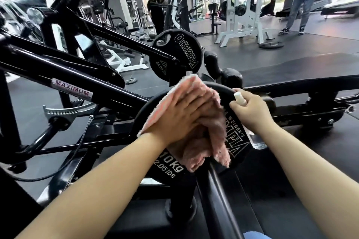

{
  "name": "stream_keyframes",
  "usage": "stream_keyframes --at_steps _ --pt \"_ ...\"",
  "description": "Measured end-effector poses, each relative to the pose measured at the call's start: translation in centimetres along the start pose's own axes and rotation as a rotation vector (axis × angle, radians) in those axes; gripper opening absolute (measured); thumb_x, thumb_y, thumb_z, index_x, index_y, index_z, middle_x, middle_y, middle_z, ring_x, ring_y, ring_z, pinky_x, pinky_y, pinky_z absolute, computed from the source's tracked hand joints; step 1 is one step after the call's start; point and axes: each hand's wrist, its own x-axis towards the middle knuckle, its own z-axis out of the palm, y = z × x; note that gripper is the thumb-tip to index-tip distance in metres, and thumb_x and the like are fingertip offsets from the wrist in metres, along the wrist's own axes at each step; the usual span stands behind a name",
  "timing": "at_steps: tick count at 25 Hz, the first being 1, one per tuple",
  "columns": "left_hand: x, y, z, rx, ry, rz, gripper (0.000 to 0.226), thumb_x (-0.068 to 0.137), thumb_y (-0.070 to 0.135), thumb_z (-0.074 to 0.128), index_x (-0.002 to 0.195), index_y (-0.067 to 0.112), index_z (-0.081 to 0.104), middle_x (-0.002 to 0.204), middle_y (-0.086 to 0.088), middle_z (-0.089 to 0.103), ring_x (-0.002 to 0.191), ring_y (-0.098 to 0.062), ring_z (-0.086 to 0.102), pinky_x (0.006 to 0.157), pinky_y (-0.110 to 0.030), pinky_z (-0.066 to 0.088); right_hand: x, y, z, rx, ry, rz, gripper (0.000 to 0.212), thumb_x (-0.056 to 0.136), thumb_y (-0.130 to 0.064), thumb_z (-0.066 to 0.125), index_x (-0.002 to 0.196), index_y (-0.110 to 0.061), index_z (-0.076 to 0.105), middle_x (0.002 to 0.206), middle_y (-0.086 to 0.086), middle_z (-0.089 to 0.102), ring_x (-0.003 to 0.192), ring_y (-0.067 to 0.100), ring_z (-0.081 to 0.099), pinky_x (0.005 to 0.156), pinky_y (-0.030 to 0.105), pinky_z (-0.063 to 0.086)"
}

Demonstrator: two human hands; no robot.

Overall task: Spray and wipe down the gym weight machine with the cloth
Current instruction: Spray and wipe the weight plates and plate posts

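— Where's the cloth sitting?

— The pink cloth (196,141) is spread over the face of the near weight plate (171,167), the one marked 10 kg, on the black weight machine (81,72). My left hand (180,116) lies flat on top of it, fingers straight and together, pressing it against the plate. The cloth's upper edge reaches the plate's top rim just past my fingertips, and its lower folds hang down past the middle of the plate, beside the printed lettering.

— And your other hand?

— My right hand (250,106) is just to the right of the cloth, at the plate's upper right rim. Its fingers are curled round a spray bottle (240,98): the white top sticks up above my index finger and the clear body shows below my wrist, against the plate's right edge. The two hands are near each other but not touching; a strip of bare plate and the cloth's right edge lie between them.

— Anything else nearby?

— A second plate (175,57) stands just behind the near one, upright. To the left, a machine arm carries a label reading MAXIMUM (72,89). Further back a white rack (244,6) stands on the dark floor (310,44), with a person (156,11) standing left of it and another person's legs (299,4) to its right.
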Motion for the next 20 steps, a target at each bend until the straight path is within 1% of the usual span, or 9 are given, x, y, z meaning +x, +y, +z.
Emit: stream_keyframes --at_steps 1,3,4,6,8,11,14,18,20 --pt "1.4 -0.6 -0.6 -0.018 -0.001 -0.091 0.063 0.090 0.048 0.030 0.142 0.014 0.031 0.144 -0.005 0.044 0.129 -0.032 0.039 0.108 -0.048 0.026 -0.1 0.1 0.0 -0.021 -0.004 0.001 0.040 0.085 -0.010 0.059 0.124 -0.017 0.060 0.091 0.002 0.060 0.092 0.018 0.055 0.078 0.023 0.036" --pt "4.1 -2.4 -2.9 -0.140 -0.056 -0.343 0.064 0.085 0.057 0.034 0.126 0.011 0.054 0.110 -0.010 0.068 0.092 -0.030 0.065 0.076 -0.037 0.050 -0.3 0.5 -0.1 -0.047 -0.011 -0.008 0.043 0.083 -0.008 0.060 0.125 -0.020 0.060 0.089 0.000 0.058 0.091 0.018 0.055 0.076 0.024 0.036" --pt "5.0 -3.4 -3.8 -0.236 -0.159 -0.418 0.064 0.084 0.062 0.038 0.118 0.012 0.059 0.100 -0.008 0.069 0.084 -0.028 0.067 0.065 -0.034 0.049 -0.4 0.7 -0.1 -0.047 -0.013 -0.011 0.044 0.082 -0.007 0.060 0.124 -0.021 0.060 0.089 0.000 0.059 0.092 0.020 0.056 0.075 0.025 0.036" --pt "5.2 -5.0 -4.1 -0.431 -0.416 -0.380 0.063 0.081 0.065 0.049 0.117 0.014 0.052 0.109 -0.005 0.064 0.098 -0.029 0.062 0.073 -0.035 0.044 -0.4 0.9 0.0 -0.047 -0.019 -0.025 0.045 0.081 -0.009 0.061 0.124 -0.022 0.060 0.094 0.000 0.061 0.098 0.022 0.058 0.075 0.024 0.035" --pt "4.3 -6.3 -4.3 -0.621 -0.550 -0.365 0.065 0.076 0.060 0.062 0.121 0.015 0.046 0.117 -0.005 0.061 0.107 -0.030 0.057 0.081 -0.036 0.042 -0.5 0.8 0.2 -0.056 -0.008 -0.028 0.049 0.078 -0.020 0.060 0.127 -0.021 0.058 0.105 0.004 0.066 0.105 0.025 0.059 0.079 0.026 0.038" --pt "1.8 -7.4 -4.0 -0.846 -0.551 -0.431 0.065 0.076 0.038 0.073 0.130 0.017 0.043 0.121 -0.006 0.060 0.110 -0.029 0.056 0.089 -0.035 0.042 -0.4 0.0 0.5 -0.076 0.000 -0.041 0.054 0.076 -0.028 0.057 0.130 -0.023 0.056 0.116 0.004 0.065 0.109 0.024 0.058 0.091 0.032 0.042" --pt "-1.3 -7.2 -3.8 -0.989 -0.428 -0.581 0.056 0.079 0.012 0.068 0.130 0.014 0.045 0.117 -0.008 0.061 0.107 -0.028 0.057 0.082 -0.025 0.038 -0.1 -1.0 0.9 -0.098 0.004 -0.078 0.051 0.079 -0.027 0.058 0.130 -0.027 0.056 0.119 0.002 0.063 0.112 0.024 0.056 0.095 0.039 0.044" --pt "-6.5 -4.9 -4.7 -0.930 -0.389 -0.882 0.059 0.078 0.004 0.059 0.133 0.013 0.041 0.119 -0.012 0.057 0.105 -0.033 0.056 0.085 -0.035 0.044 0.2 -2.3 1.4 -0.137 0.020 -0.110 0.050 0.082 -0.022 0.058 0.131 -0.029 0.054 0.123 0.000 0.062 0.115 0.021 0.053 0.093 0.035 0.042" --pt "-5.8 -3.9 -4.8 -0.829 -0.356 -0.995 0.048 0.080 0.007 0.058 0.127 0.009 0.045 0.115 -0.013 0.058 0.102 -0.035 0.056 0.080 -0.037 0.041 0.2 -2.9 1.8 -0.174 0.044 -0.141 0.050 0.082 -0.022 0.057 0.132 -0.024 0.054 0.127 0.001 0.060 0.117 0.022 0.052 0.093 0.033 0.040"
